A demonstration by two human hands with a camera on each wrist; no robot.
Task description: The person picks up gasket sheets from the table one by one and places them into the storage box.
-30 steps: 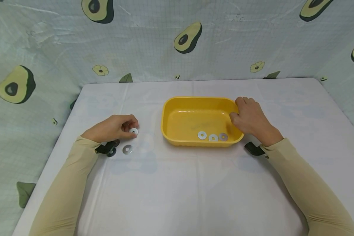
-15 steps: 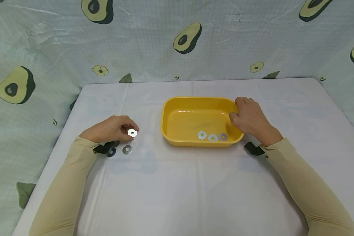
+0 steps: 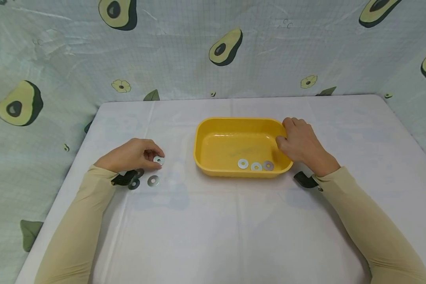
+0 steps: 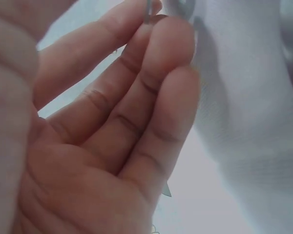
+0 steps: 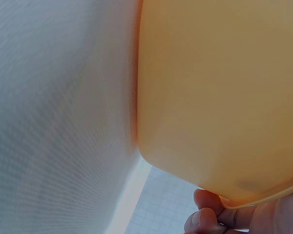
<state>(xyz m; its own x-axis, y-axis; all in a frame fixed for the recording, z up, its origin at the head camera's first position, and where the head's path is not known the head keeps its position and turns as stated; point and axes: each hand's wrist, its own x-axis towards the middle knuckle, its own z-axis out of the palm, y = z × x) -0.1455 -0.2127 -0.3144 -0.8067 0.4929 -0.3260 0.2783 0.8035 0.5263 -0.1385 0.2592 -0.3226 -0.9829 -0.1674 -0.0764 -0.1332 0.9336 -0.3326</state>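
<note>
My left hand (image 3: 133, 154) pinches a silver flat washer (image 3: 156, 159) between thumb and fingertips, a little above the table. In the left wrist view only a thin edge of the washer (image 4: 148, 12) shows at the top. Under that wrist lie a dark washer (image 3: 134, 184) and another dark washer (image 3: 139, 172), partly covered. A larger grey washer (image 3: 150, 184) lies just in front of the hand. My right hand (image 3: 301, 146) grips the right end of a yellow plastic tray (image 3: 230, 144) by its rim. The right wrist view shows fingers (image 5: 205, 219) curled at the rim.
Inside the tray, near its front right, lie a silver washer (image 3: 240, 166), a second silver washer (image 3: 253, 169) and a duller grey washer (image 3: 268, 169). White cloth covers the table (image 3: 213, 225). An avocado-print curtain (image 3: 269, 51) hangs behind and at the sides.
My left hand has drawn slightly to the left with the washer, whose face has tilted and flashed in the light. The right hand and the tray stay where they were.
</note>
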